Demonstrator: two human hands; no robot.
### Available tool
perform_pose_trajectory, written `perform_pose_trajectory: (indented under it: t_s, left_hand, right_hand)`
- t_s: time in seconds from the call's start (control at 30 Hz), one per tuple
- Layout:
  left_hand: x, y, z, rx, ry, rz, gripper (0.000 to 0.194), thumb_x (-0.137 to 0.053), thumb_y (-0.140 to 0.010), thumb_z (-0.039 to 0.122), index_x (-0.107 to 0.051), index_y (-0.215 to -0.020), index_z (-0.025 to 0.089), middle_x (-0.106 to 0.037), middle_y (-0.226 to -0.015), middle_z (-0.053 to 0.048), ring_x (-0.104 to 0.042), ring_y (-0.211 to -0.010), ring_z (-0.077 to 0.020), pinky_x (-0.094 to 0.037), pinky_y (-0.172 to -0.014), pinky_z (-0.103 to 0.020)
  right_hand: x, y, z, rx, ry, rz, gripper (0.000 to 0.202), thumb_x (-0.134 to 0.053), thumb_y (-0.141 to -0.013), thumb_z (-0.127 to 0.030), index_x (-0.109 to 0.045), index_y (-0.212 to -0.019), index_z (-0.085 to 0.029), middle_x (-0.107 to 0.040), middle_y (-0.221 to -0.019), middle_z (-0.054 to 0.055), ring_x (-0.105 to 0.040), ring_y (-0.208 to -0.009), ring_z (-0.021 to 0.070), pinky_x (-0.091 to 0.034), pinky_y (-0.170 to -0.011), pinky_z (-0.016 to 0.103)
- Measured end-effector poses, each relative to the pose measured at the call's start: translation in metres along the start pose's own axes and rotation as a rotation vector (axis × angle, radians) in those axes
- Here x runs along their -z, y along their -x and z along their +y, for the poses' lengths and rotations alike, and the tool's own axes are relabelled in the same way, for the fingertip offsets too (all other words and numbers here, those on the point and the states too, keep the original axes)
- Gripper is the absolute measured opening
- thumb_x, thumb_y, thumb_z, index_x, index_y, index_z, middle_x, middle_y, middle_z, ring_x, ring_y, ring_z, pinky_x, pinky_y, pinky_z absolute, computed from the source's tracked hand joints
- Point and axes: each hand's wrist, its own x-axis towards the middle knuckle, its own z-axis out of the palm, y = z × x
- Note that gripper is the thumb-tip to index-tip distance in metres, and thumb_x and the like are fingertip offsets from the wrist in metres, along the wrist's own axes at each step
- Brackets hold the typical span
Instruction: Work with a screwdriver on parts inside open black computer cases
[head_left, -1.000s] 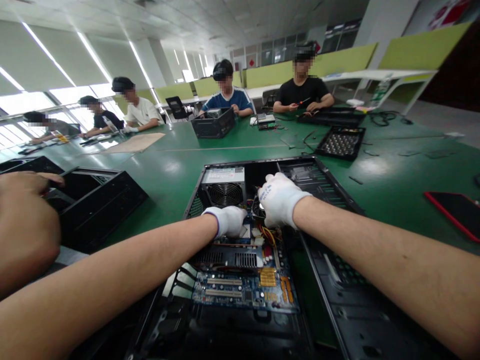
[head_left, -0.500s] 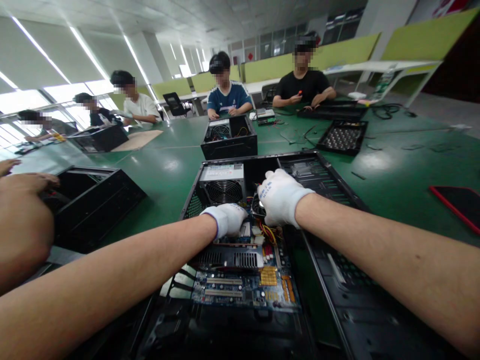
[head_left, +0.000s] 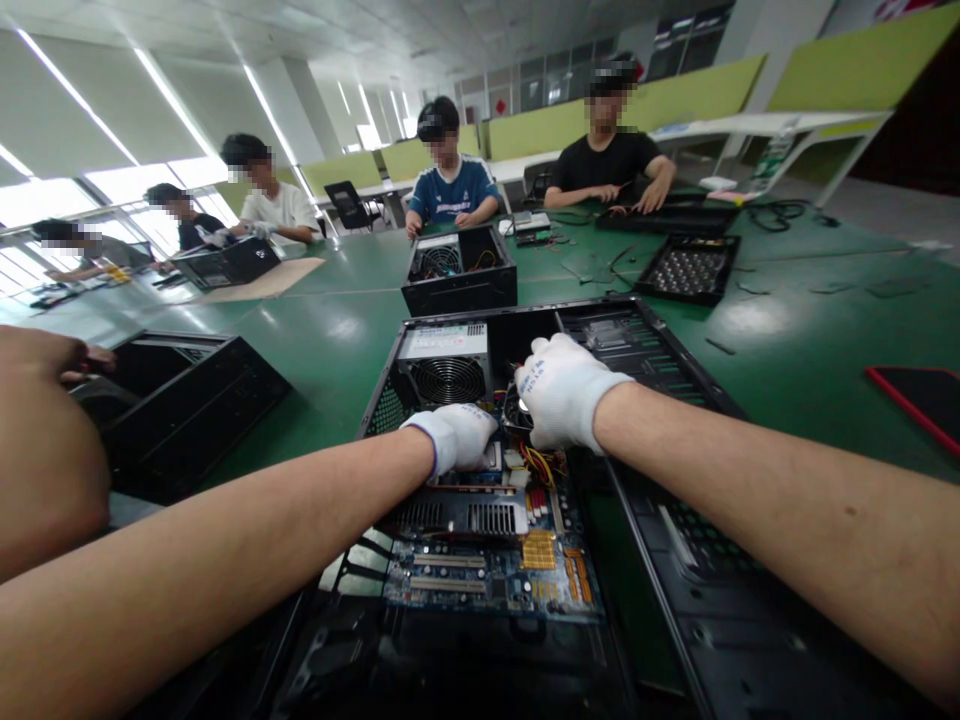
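Note:
An opened black computer case [head_left: 664,350] lies before me, its blue motherboard [head_left: 491,590] exposed. My right hand [head_left: 559,390], in a white glove, grips a black cooling fan [head_left: 516,412] tilted up over the board. My left hand [head_left: 459,438], gloved too, reaches down beside the fan; its fingers are curled together and their tips are hidden. Just behind the hands sits the power supply [head_left: 446,345] with its round grille. In front of my left hand runs a graphics card [head_left: 461,512]. Yellow and red wires [head_left: 536,462] lie below my right hand.
At left a co-worker's arm [head_left: 45,440] reaches into another black case [head_left: 199,410]. Ahead on the green table [head_left: 337,330] stands a smaller opened case [head_left: 461,275]. A red-edged black phone-like slab [head_left: 919,400] lies at right. Several co-workers sit across the table.
My hands stay almost where they were, with the fan still in my right hand. The camera view shifts slightly. At far left, a co-worker's case has moved rightward.

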Motion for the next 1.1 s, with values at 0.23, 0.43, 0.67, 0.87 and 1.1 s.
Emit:
perform_pose_trajectory:
  t_s: [0.23,0.43,0.67,0.87,1.1]
  left_hand:
    - [0.0045,0.0025,0.0034,-0.022,-0.054,-0.037,0.045,-0.071,-0.086,0.042,-0.069,-0.124,0.019,-0.073,-0.126,-0.013,-0.071,-0.113,-0.0305,-0.058,-0.095,-0.036]
    - [0.0048,0.0032,0.0044,-0.017,-0.011,-0.007,0.048,-0.075,-0.081,0.043,-0.07,-0.123,0.02,-0.075,-0.123,-0.012,-0.072,-0.112,-0.0294,-0.058,-0.094,-0.032]
    - [0.003,-0.0004,0.0024,-0.012,-0.021,-0.017,0.048,-0.079,-0.077,0.037,-0.07,-0.122,0.021,-0.075,-0.123,-0.011,-0.072,-0.112,-0.0291,-0.058,-0.094,-0.032]
    - [0.0051,0.0005,0.0052,-0.015,-0.067,-0.025,0.047,-0.077,-0.08,0.036,-0.071,-0.123,0.02,-0.075,-0.123,-0.012,-0.072,-0.113,-0.0297,-0.058,-0.094,-0.032]
    - [0.0085,0.0024,0.0077,-0.018,-0.075,-0.031,0.046,-0.076,-0.082,0.037,-0.071,-0.123,0.018,-0.075,-0.121,-0.012,-0.073,-0.11,-0.0298,-0.059,-0.092,-0.032]
  right_hand:
    - [0.0,0.0012,-0.0004,-0.019,-0.06,0.027,0.039,-0.086,-0.062,-0.047,-0.077,-0.091,-0.022,-0.074,-0.105,0.019,-0.058,-0.112,0.0431,-0.042,-0.097,0.057]
    - [0.0034,0.0034,-0.002,0.013,0.107,0.002,0.052,-0.078,-0.07,-0.058,-0.078,-0.102,-0.017,-0.074,-0.108,0.02,-0.061,-0.105,0.0392,-0.047,-0.089,0.051]
    - [0.0022,0.0057,-0.0026,0.01,0.149,0.032,0.053,-0.076,-0.069,-0.058,-0.079,-0.104,-0.018,-0.075,-0.106,0.018,-0.063,-0.102,0.0368,-0.047,-0.085,0.048]
    - [-0.0014,0.0032,-0.0011,0.02,0.119,0.062,0.049,-0.079,-0.067,-0.057,-0.08,-0.098,-0.019,-0.075,-0.102,0.019,-0.063,-0.1,0.0378,-0.047,-0.083,0.05]
    - [-0.0001,0.0031,-0.0011,0.017,0.109,0.053,0.049,-0.079,-0.067,-0.056,-0.08,-0.1,-0.02,-0.075,-0.103,0.019,-0.062,-0.1,0.0384,-0.046,-0.083,0.05]
